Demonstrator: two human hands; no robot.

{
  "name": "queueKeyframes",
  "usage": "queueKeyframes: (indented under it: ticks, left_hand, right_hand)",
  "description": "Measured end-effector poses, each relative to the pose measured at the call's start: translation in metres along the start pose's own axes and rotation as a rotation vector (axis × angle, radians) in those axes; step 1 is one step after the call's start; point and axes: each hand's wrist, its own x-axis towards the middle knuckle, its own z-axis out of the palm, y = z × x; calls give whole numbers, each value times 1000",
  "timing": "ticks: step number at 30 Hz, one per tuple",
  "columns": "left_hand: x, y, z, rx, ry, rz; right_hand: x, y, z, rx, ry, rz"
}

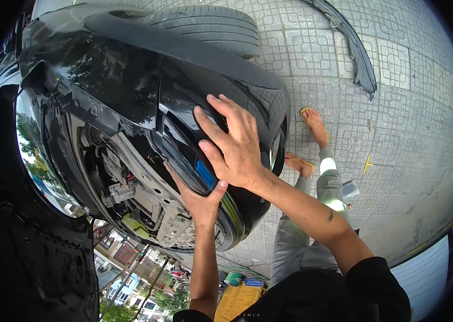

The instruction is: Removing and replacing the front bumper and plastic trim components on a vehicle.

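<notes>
Bodywork: Glossy, curved black bumper panel (194, 80) mirrors its surroundings near a grooved rubber tire (210, 29), above square-patterned paving (312, 56).
Headlamp (188, 156): Slim, smooth and dark, with a blue patch toward one end — I see it between the bumper panel and the exposed engine bay (143, 198).
Right hand (234, 147): On my remote feed, spread and unclenched, laid across the bumper panel beside the headlamp.
Left hand (202, 206): Thumb splayed at the headlamp's end, fingertips hidden — I cannot tell whether it grips.
</notes>
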Motion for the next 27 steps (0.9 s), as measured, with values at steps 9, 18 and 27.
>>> queueKeyframes:
  ticks: [9,18,27]
  left_hand:
    - [9,5,-8,221,154,1]
    - [6,15,-7,295,175,-60]
    - [5,15,-5,278,202,-11]
  right_hand:
    - [10,-21,4,-122,-199,32]
    - [17,-27,11,-200,-166,70]
    - [35,-65,22,-426,-227,154]
